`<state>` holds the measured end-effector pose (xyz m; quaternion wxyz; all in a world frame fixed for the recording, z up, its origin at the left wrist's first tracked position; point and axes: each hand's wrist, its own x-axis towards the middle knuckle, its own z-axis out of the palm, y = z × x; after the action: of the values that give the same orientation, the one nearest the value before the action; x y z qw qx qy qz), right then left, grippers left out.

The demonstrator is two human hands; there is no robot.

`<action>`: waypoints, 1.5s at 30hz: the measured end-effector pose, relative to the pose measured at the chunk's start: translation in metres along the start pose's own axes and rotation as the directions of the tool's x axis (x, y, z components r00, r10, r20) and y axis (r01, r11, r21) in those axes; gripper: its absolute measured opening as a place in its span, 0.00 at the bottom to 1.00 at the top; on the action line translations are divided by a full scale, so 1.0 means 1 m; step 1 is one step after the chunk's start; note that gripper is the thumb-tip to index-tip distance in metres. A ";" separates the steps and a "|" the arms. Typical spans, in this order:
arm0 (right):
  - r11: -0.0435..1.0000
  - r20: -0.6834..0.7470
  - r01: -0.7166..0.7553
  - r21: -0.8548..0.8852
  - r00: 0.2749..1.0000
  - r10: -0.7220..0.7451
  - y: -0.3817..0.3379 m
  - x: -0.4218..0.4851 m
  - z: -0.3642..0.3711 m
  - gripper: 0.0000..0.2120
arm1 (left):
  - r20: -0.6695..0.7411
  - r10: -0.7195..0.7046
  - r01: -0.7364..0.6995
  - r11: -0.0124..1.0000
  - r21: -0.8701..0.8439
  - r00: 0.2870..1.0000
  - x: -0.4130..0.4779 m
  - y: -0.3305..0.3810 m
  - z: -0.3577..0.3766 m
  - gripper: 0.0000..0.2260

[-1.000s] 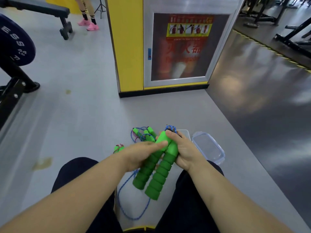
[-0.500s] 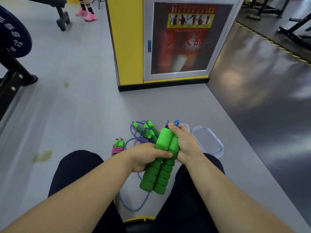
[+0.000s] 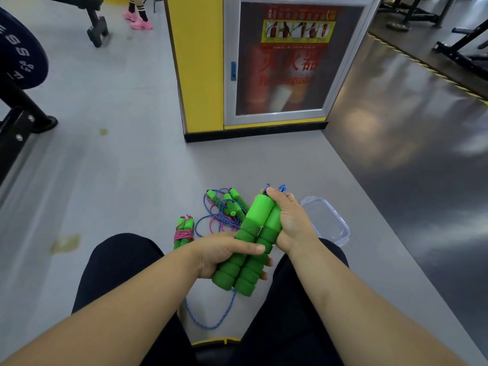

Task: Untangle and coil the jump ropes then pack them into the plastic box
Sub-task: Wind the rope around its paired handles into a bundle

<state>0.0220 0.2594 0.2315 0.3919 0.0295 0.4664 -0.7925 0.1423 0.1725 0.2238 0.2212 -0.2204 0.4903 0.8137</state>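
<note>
Between the person's dark-trousered knees a loop of blue cord (image 3: 211, 324) lies on the grey floor (image 3: 132, 167). It runs up to a pair of green foam handles (image 3: 257, 220) held side by side above the lap. The left hand (image 3: 221, 256) grips their lower half, fingers wrapped under and thumb laid across the front. The right hand (image 3: 293, 223) holds their upper half, its fingers also pinching a small bunch of blue cord at the top end.

Just beyond the left hand lies a coiled rope (image 3: 183, 231), pink cord wound round its two green handles. Beside it is a tangled heap (image 3: 224, 210) of blue and pink cord with more green handles. To the right of the right hand sits the clear plastic box (image 3: 327, 220) with clip tabs (box or lid, I cannot tell), nothing visible in it.

Farther off stands a yellow pillar (image 3: 198, 62) with a glazed cabinet (image 3: 290, 62). Its door bears large red Chinese characters and a blurred line beginning "Fire", under a yellow strip of pictures. At far left a dark weight plate (image 3: 18, 56) shows white letters "ESS".
</note>
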 end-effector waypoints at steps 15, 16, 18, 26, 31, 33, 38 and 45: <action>0.429 0.420 0.375 -0.822 0.907 0.013 -0.039 -0.007 -0.038 0.29 | 0.160 -0.152 0.138 0.986 0.091 0.975 -0.033 0.037 -0.031 0.28; 0.418 0.488 0.423 -0.804 0.871 0.058 -0.040 -0.009 -0.031 0.29 | 0.201 -0.151 0.136 0.987 0.087 0.968 -0.034 0.038 -0.031 0.28; 0.439 0.516 0.450 -0.778 0.856 0.038 -0.037 -0.010 -0.018 0.20 | 0.262 -0.127 0.113 0.991 0.068 0.957 -0.035 0.040 -0.031 0.26; 0.377 0.414 0.430 -0.821 0.901 -0.127 0.006 -0.013 -0.008 0.09 | 0.180 -0.016 0.019 1.000 -0.020 0.984 -0.039 0.048 -0.031 0.16; -0.339 0.382 0.376 -0.862 0.923 0.051 0.014 -0.017 -0.004 0.14 | -0.304 -0.015 0.088 0.970 0.227 0.952 -0.027 0.054 -0.020 0.04; -0.514 0.429 0.435 -0.739 0.893 0.139 0.010 -0.022 0.001 0.14 | -0.430 0.077 0.127 0.895 0.427 0.900 -0.021 0.057 -0.015 0.03; -0.662 0.471 0.529 -0.531 0.834 0.289 -0.009 -0.030 0.024 0.12 | -0.435 0.404 0.387 0.199 0.900 0.805 -0.014 0.066 0.002 0.02; -0.660 0.675 0.603 -0.448 0.712 0.192 -0.066 -0.033 0.058 0.11 | -0.274 0.434 0.469 -0.445 0.763 0.858 -0.010 0.067 0.003 0.12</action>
<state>0.0207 0.2518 0.3255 0.0286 -0.6504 0.7590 0.0061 0.1113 0.1453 0.2782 0.1731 -0.1377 0.9691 -0.1091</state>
